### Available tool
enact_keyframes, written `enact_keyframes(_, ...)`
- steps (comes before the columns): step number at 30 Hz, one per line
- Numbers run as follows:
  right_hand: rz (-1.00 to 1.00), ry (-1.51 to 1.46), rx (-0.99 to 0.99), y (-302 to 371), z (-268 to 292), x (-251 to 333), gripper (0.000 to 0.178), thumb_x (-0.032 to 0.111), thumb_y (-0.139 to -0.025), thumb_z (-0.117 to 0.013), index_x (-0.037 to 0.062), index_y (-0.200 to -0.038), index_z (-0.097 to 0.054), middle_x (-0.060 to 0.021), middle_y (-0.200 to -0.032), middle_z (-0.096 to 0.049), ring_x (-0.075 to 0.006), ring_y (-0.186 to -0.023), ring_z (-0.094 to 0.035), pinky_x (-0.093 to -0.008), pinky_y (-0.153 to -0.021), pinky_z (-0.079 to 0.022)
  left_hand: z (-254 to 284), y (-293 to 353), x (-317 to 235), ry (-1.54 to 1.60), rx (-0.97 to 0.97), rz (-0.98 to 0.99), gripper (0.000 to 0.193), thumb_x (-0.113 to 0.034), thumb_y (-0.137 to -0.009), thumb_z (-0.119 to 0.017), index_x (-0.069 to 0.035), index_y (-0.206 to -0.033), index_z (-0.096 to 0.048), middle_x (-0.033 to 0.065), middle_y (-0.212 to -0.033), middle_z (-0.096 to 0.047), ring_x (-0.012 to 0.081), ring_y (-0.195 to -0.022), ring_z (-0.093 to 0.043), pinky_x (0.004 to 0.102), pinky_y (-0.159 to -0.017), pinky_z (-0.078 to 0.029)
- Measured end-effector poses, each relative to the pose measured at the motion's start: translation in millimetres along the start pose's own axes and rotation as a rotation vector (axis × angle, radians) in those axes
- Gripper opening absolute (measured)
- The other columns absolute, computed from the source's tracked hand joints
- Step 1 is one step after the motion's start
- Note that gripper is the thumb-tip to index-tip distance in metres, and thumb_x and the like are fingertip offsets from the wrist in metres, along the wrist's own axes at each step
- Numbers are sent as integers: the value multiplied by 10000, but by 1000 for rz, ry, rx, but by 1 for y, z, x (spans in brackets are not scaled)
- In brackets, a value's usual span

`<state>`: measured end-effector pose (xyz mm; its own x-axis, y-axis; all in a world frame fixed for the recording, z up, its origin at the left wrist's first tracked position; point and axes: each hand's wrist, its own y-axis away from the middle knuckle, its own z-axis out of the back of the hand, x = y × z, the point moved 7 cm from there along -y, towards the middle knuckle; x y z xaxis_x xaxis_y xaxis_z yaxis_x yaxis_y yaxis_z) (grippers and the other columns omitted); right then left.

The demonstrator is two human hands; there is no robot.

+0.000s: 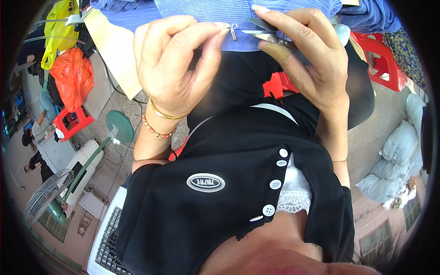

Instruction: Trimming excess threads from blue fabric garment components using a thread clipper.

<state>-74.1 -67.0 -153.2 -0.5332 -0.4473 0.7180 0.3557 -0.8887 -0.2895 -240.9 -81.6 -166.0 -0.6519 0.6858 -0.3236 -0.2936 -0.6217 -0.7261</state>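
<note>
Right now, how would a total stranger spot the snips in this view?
Start at the light blue ribbed cloth at the top middle, then find the right hand over its right part. In that hand are the snips, two pointed blades spread apart and aimed left, unlike the tiny looped metal piece at the left hand's fingertips.

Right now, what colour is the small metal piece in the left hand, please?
Silver: the small metal piece shows best in the head view.
</note>
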Motion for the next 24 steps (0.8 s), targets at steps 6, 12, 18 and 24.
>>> enact_keyframes(6,133,14,-14,1,-6,-8,474,42,-694,-794,46,-1157,-689,-58,-830,-569,-152,-664,-518,-269,-559,-416,-4,5,6,75,-14,153,239,-32,-687,-797,-113,-896,-716,14,-819,-602,180,-744,-535,283,-658,-407)
enact_keyframes(12,256,74,-61,2,-8,3,506,28,-660,-801,83,-1154,-709,-37,-844,-538,-128,-666,-493,-270,-559,-403,-5,7,9,94,-43,179,219,-25,-708,-785,-92,-898,-699,35,-825,-608,188,-753,-545,288,-654,-420)
enact_keyframes(18,147,189,-22,-6,5,27,502,51,-633,-807,81,-1125,-715,-43,-803,-556,-155,-646,-521,-279,-546,-420,-3,8,11,133,-89,136,190,-12,-735,-771,-69,-895,-685,44,-830,-626,182,-728,-546,276,-644,-422)
enact_keyframes(24,9,191,25,-6,6,26,488,51,-622,-807,49,-1101,-714,-48,-778,-572,-163,-634,-538,-282,-535,-423,-1,9,10,164,-88,161,174,-10,-743,-765,-65,-886,-681,45,-829,-632,177,-719,-546,271,-642,-425)
